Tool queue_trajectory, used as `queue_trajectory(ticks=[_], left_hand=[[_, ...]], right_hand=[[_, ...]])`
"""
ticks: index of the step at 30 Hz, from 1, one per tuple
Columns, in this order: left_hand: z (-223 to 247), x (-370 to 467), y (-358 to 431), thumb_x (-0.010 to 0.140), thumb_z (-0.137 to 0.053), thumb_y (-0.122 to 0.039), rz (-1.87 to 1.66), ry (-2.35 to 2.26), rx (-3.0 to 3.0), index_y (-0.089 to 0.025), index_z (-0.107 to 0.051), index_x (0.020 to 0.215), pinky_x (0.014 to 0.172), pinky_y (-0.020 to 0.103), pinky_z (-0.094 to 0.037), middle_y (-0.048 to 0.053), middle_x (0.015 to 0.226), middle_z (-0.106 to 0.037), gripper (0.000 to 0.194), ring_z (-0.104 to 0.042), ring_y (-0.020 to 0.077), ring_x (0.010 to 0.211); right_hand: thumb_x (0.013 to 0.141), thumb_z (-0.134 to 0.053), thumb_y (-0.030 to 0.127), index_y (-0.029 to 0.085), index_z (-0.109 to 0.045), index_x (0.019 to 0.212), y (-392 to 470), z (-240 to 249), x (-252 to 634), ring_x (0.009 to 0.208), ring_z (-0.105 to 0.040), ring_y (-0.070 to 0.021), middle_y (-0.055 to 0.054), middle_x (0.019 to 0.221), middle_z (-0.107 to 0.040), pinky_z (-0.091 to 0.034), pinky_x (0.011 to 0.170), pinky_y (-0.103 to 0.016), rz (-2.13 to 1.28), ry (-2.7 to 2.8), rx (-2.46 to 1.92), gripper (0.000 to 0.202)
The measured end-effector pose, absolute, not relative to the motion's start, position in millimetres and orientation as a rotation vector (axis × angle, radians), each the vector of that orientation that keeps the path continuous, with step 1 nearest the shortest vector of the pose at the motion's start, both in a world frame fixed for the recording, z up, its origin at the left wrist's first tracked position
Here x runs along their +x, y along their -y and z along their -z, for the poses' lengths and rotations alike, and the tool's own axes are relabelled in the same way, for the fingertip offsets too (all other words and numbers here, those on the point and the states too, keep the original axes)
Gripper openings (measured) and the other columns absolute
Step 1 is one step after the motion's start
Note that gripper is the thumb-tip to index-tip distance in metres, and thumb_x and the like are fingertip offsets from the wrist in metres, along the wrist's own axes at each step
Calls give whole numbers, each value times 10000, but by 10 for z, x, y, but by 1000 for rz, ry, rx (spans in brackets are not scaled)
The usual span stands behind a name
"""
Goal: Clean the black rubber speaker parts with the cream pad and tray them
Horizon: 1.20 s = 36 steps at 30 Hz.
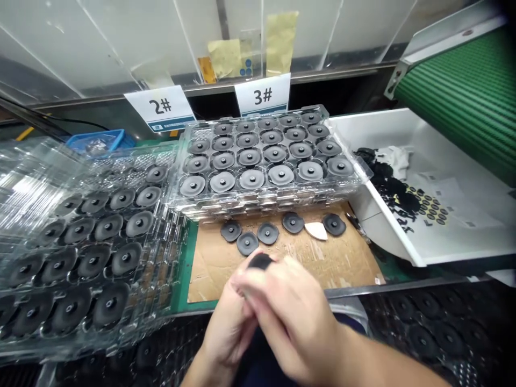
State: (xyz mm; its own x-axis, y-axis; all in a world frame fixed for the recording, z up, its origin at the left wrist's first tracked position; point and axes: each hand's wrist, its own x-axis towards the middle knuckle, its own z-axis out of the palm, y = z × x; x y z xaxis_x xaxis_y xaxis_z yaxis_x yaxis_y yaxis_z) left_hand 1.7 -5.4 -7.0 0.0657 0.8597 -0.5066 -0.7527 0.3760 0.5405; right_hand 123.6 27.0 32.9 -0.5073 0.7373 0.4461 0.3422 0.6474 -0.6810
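Black part (260,262), head view: clasped between both hands over the cardboard sheet (342,263), only its top showing past the fingers. Left hand (230,317) comes in from the left, looks like the supporting side; right hand (294,306) is curled across from the right, fingers folded, slight blur. Grip is narrow, both hands closed round the part; can't tell which one carries it. Part's long axis unreadable, too much covered. Key relation: nearest loose black disc (247,243) lies just beyond the grip and slightly left, flat, centre stud up, so the left hand is the nearer one. Two more discs sit near it, one to each side, a bit farther out; farther right a cream wedge (316,230) lies between another two. Front tray stack (258,201), pockets carrying discs, is straight ahead past the loose ones; left tray stack (167,269) to the left, white bin (451,242) well apart to the right.
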Motion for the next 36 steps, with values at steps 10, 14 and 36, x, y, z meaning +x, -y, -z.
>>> queue_trajectory(ticks=[10,14,36], left_hand=[[-13,102,-24,626,-739,-203,-1144,-865,240,-231,-616,1089,831,272,-482,40,944,-692,480,-639,183,855],[-26,112,-86,474,-822,-178,-1131,-807,260,-257,-621,1061,824,228,-478,28,1080,-656,626,-618,185,942],[48,26,57,561,-776,-268,-1495,-900,243,-305,-604,1084,922,239,-438,4,1124,-655,552,-590,182,1037]], right_hand=[[836,-422,95,86,-557,1037,-334,-372,1399,736,-548,-182,-86,831,-632,-411,665,-333,-679,2151,-780,243],[828,-455,73,131,-564,1012,-241,-332,1659,678,-530,-148,-37,799,-624,-397,631,-302,-750,2185,-962,222],[831,-430,98,108,-559,1008,-283,-317,1297,670,-554,-178,-78,812,-650,-420,634,-333,-620,2180,-958,220]])
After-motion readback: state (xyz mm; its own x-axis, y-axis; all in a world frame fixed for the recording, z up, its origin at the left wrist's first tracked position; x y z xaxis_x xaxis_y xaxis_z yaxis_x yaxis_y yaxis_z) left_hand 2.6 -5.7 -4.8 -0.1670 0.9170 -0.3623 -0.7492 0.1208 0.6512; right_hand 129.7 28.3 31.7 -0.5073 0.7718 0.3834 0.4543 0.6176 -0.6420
